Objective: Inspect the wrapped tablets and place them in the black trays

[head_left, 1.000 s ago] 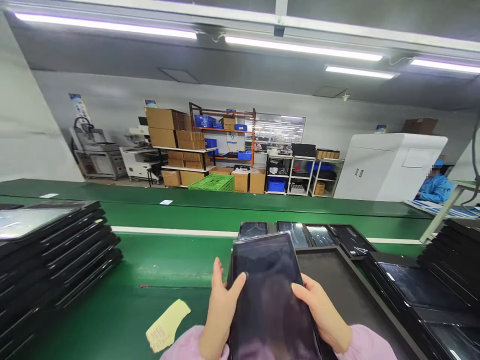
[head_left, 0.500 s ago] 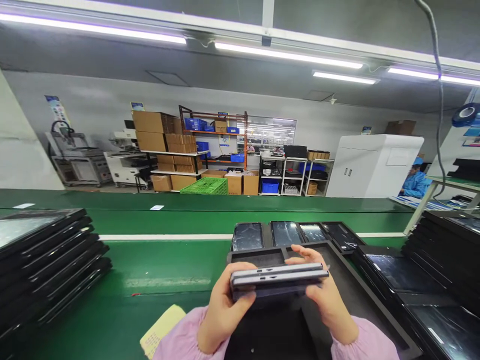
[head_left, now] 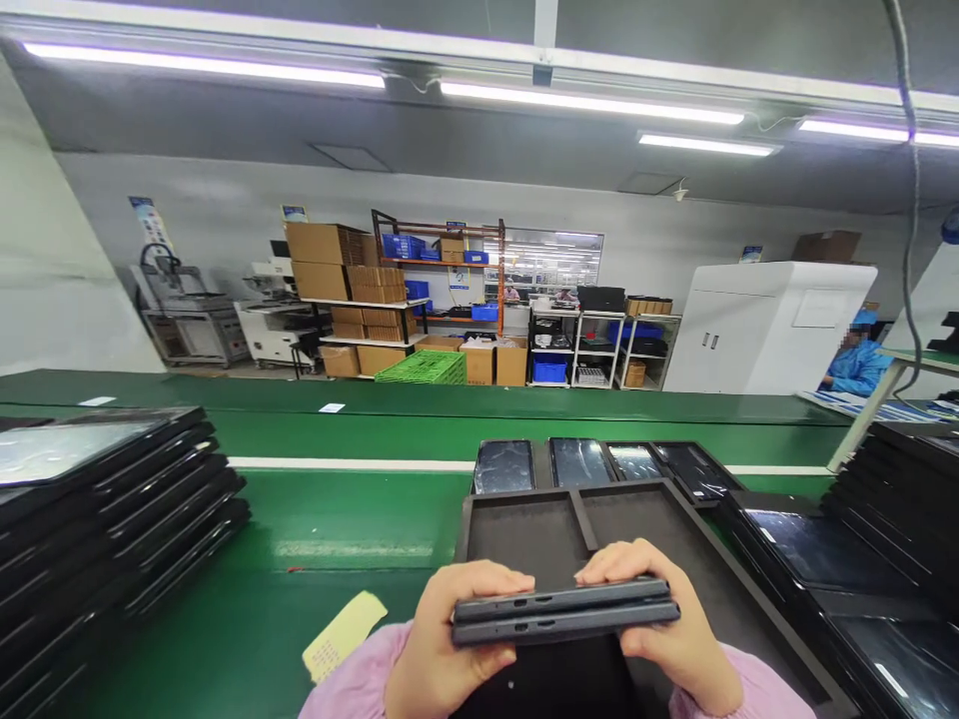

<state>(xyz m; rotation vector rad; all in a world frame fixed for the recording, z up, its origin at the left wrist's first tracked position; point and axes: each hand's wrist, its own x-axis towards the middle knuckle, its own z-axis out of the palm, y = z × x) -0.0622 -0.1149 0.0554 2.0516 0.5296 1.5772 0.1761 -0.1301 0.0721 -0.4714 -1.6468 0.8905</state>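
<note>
Two dark tablets [head_left: 565, 611], one on top of the other, are held edge-on in front of me, their port edges facing me. My left hand [head_left: 450, 634] grips their left end, fingers over the top and thumb beneath. My right hand [head_left: 666, 624] clasps the right end in the same way. Below and behind them lies a black compartmented tray [head_left: 584, 519]; its two far compartments hold nothing that I can see. The tablets and my hands hide part of its near side.
Stacked black trays [head_left: 165, 509] stand on the left, with another stack [head_left: 891, 499] on the right. Screens in trays [head_left: 580, 462] lie beyond the tray on the green bench [head_left: 360, 509]. A yellow note [head_left: 345, 636] lies by my left sleeve. A co-worker in blue [head_left: 858, 364] sits far right.
The tablet pair has come down and tipped, so more of the tray's far compartments shows. My right hand's fingers have closed over the top tablet. The view has shifted slightly left.
</note>
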